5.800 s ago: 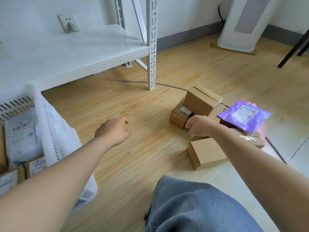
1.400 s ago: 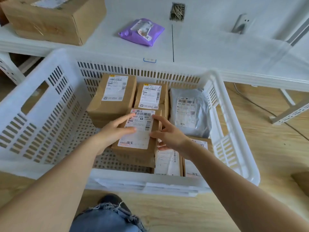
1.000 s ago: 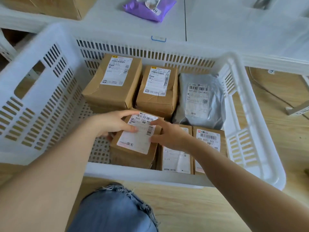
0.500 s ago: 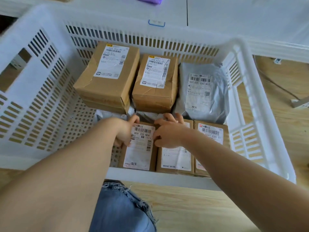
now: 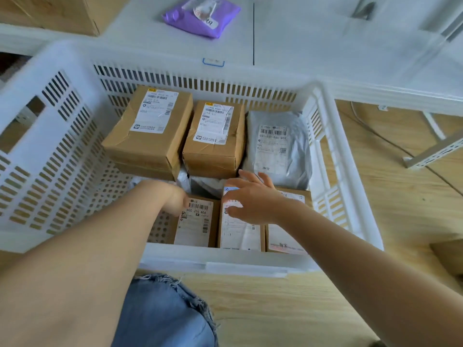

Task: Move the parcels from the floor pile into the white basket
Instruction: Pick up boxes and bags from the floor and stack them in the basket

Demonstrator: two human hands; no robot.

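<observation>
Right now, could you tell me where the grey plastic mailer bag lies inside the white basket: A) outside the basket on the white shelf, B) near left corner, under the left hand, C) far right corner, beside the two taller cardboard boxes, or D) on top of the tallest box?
C: the grey mailer bag lies in the far right corner of the white basket, next to the middle cardboard box.

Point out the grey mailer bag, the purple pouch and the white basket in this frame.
grey mailer bag (image 5: 274, 146), head view, on its white label.
purple pouch (image 5: 200, 17), head view, middle of its top face.
white basket (image 5: 350, 171), head view, on its right rim.
</observation>
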